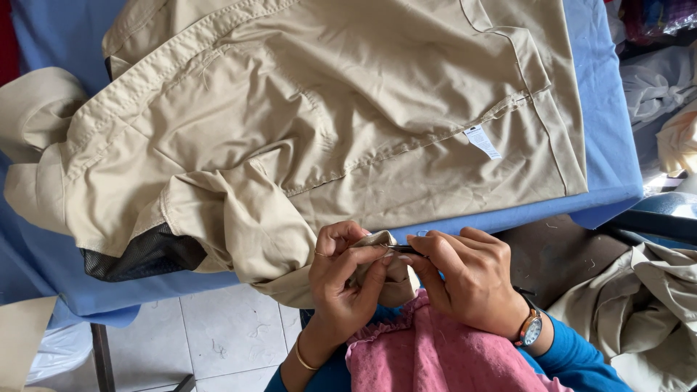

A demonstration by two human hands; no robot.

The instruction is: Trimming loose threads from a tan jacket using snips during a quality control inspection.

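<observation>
A beige shirt-like garment (pixel 327 109) lies spread over a blue-covered table (pixel 606 145), with black mesh lining (pixel 141 254) showing at its lower left and a small white label (pixel 483 141) on a seam. My left hand (pixel 341 279) pinches a fold of the garment's edge (pixel 377 239) hanging off the table. My right hand (pixel 468 279), with a wristwatch (pixel 531 328), holds a small dark tool (pixel 404 250) against that same fold. Pink fabric (pixel 428 356) lies on my lap below both hands.
More beige garments (pixel 642 305) are piled at the right. Grey and coloured cloth (pixel 657 80) lies beyond the table's right edge. White floor tiles (pixel 218 334) and a table leg (pixel 102 356) show at lower left. A dark surface (pixel 559 250) sits beside my right hand.
</observation>
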